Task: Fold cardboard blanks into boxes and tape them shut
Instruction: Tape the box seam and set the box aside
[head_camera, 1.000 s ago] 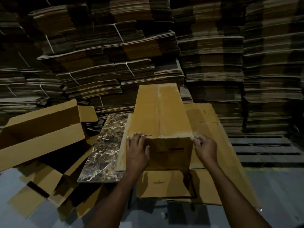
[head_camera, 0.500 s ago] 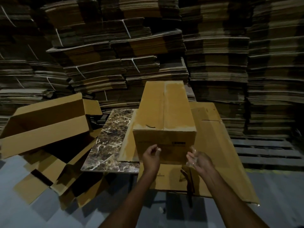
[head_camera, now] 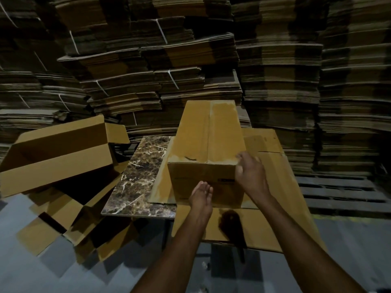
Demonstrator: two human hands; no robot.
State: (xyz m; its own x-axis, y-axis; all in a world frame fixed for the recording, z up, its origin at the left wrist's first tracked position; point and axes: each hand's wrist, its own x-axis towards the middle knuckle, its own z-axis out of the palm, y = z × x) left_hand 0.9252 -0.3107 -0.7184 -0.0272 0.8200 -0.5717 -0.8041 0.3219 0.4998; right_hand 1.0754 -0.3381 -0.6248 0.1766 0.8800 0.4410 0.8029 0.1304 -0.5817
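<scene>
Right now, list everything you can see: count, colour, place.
Closed rectangular cardboard box: one, brown, centre.
Marble-patterned stone slab: one, dark brown, pale veins, left of the box.
Flat cardboard blank: at least one, brown, under the box, reaching right.
Open cardboard box: one, brown, on its side, far left.
Bundled flat cardboard stacks: many, brown, along the back.
Slatted pallet: one, dark, floor at right.
Left hand: one, fingers straight, at the box's near end.
Right hand: one, at the box's near right corner.

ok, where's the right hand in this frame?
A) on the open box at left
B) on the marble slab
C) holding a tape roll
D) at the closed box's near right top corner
D: the right hand is at the near right top corner of the box, fingers over its edge.
</scene>
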